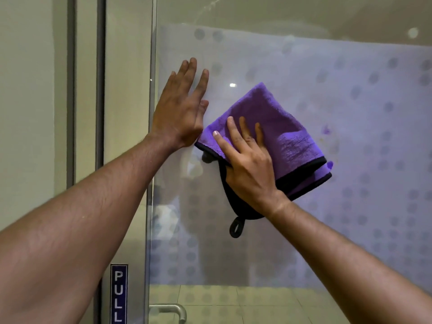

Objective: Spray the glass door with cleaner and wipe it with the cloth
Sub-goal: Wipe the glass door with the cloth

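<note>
The glass door point(350, 94) fills the right of the view, with a frosted band patterned with grey dots. A folded purple cloth point(275, 118) with black edging and a black hanging loop lies flat against the glass. My right hand point(247, 164) presses the cloth onto the glass, fingers spread over its lower left part. My left hand point(182, 106) rests flat on the glass near the door's left edge, fingers together and pointing up, just left of the cloth. No spray bottle is in view.
The door's left edge point(152, 136) meets a beige frame with two dark vertical strips point(100, 90). A blue PULL sign point(118, 293) sits at the bottom, beside a metal door handle point(173, 312). Tiled floor shows through the clear lower glass.
</note>
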